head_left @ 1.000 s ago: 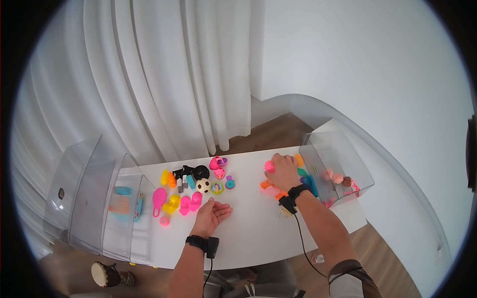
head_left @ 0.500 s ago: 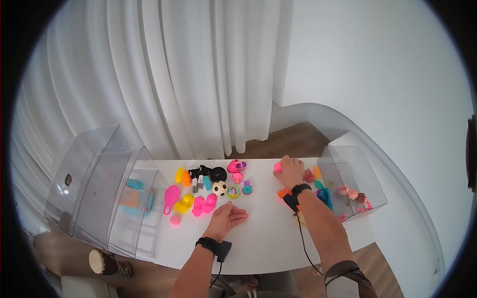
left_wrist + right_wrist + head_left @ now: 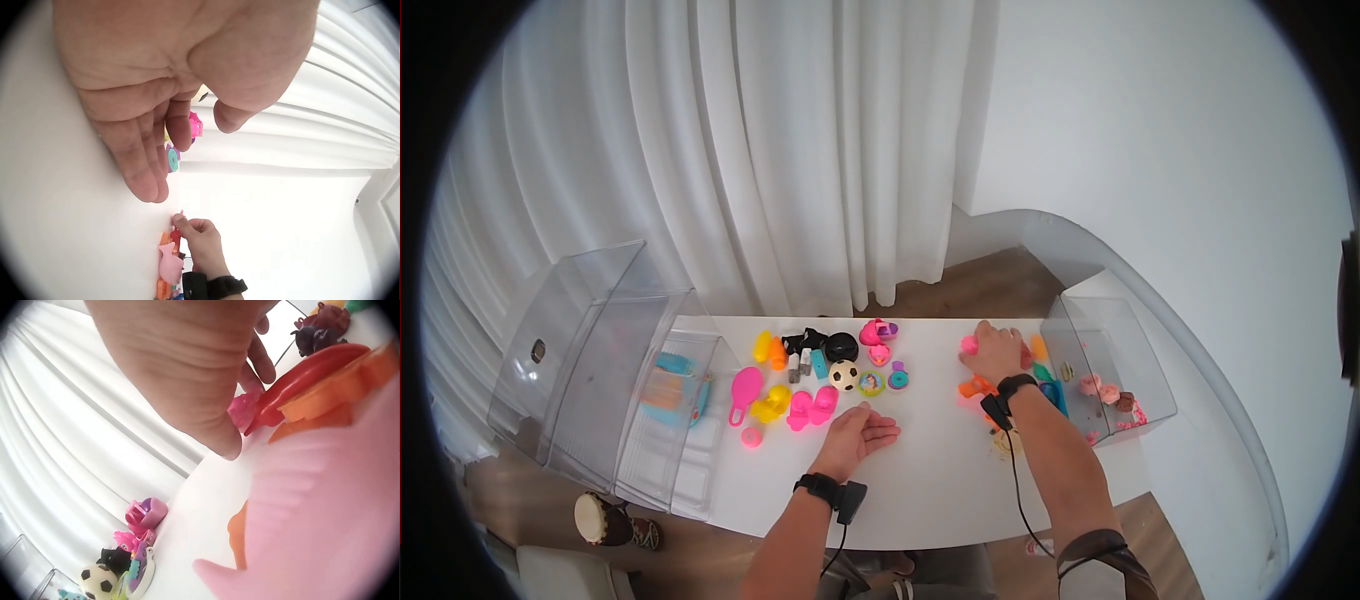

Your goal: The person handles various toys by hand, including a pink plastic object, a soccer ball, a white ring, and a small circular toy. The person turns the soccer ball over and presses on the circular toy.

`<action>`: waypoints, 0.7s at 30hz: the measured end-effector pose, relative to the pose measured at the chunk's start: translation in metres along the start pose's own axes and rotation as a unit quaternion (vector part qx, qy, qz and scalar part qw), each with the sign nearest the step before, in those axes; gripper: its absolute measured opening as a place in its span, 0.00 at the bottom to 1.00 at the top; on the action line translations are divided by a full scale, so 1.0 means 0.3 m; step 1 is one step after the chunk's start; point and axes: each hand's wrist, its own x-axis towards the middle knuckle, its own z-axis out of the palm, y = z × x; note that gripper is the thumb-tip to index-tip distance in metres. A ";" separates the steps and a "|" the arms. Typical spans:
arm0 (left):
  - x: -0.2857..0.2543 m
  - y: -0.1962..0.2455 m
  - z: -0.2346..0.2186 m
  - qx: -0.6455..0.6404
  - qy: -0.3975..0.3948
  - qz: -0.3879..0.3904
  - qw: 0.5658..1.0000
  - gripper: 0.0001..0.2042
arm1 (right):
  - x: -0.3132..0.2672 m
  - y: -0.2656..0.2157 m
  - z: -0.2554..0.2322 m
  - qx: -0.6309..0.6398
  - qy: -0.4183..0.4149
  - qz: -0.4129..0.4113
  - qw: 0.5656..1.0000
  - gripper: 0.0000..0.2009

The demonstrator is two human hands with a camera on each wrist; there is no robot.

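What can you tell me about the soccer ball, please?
The soccer ball is round, whitish with black patches, and looks like plastic or rubber. It rests on the white table between a teal block and a green-rimmed round toy, beside a black rounded object. Neither the left hand nor the right hand touches it; its neighbours might.

"What does the person wear on the left hand (image 3: pixel 858 442)?"

"It is bare down to a black wristband (image 3: pixel 819 488), with a small, boxy black module (image 3: pixel 850 502) and a thin dark cable (image 3: pixel 833 556)."

"And the right hand (image 3: pixel 997 352)?"

"Bare too, above a matching black strap (image 3: pixel 1016 383) with its own dark block (image 3: pixel 996 412). A thin black lead (image 3: pixel 1019 488) runs from that."

"Any sleeve?"

"The right sleeve (image 3: pixel 1092 577) has a dark, brownish band and a pale grey panel. Grey clothing (image 3: pixel 955 574) shows below the table's (image 3: pixel 900 510) near edge."
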 end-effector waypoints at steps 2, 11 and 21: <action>0.001 -0.001 -0.001 0.000 -0.004 0.002 1.000 0.17 | -0.007 0.003 0.009 -0.007 0.021 -0.008 1.000 0.24; -0.016 0.002 0.013 0.008 0.001 0.012 1.000 0.17 | -0.085 -0.070 -0.120 0.009 0.076 -0.053 0.996 0.22; -0.066 -0.039 -0.077 0.411 0.131 0.156 0.888 0.14 | -0.398 -0.451 0.062 0.267 0.145 -0.101 0.947 0.18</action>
